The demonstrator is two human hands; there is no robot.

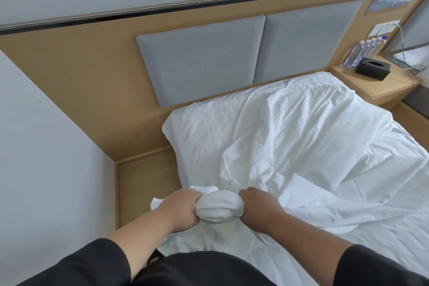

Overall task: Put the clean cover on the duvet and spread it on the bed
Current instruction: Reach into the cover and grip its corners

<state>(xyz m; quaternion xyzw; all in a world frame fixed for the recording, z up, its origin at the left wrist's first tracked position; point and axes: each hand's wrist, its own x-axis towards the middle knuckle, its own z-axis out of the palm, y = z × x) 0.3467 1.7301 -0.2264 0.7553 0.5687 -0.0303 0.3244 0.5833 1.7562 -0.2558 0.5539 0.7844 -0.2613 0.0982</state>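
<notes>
White cotton, soft and limp: the duvet [290, 141] lies rumpled below the headboard [199, 62]. Your left hand [183, 210] and right hand [257, 209] clench its bunched near edge; grip corners instead.

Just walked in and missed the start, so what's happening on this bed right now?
A person in dark sleeves stands at the side of the bed. The left hand and right hand both grip a bunched wad of white bedding between them. The rest of the white fabric lies rumpled across the mattress, not yet spread flat.
</notes>
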